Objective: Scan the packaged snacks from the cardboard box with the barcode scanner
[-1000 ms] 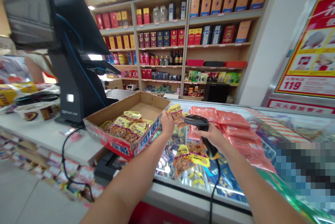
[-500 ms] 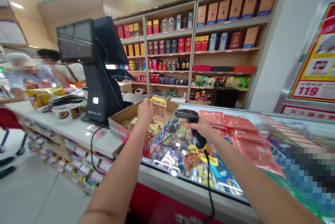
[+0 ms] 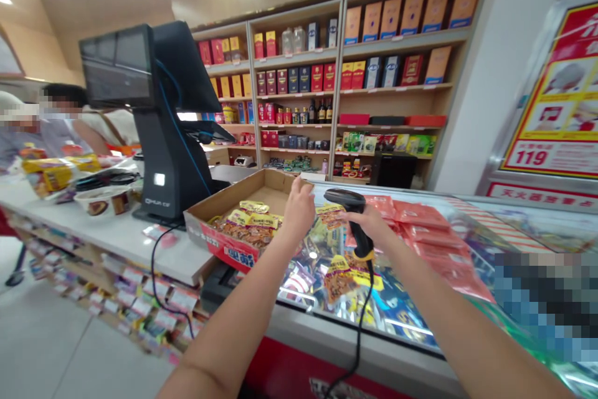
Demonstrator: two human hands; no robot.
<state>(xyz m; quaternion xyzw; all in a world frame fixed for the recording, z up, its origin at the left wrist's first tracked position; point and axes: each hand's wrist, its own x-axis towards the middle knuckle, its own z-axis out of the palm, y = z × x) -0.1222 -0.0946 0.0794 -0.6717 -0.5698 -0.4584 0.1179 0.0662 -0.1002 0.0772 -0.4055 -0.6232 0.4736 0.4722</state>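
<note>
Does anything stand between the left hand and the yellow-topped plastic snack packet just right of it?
Nothing visible stands between the left hand and the yellow-topped plastic snack packet. The black handheld scanner in the right hand overlaps part of the packet in view.

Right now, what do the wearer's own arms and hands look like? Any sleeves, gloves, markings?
Left arm and right arm: bare as far as they show, no sleeves. Left hand and right hand: ungloved. No watch, bracelet or markings visible; rings too small to tell.
</note>
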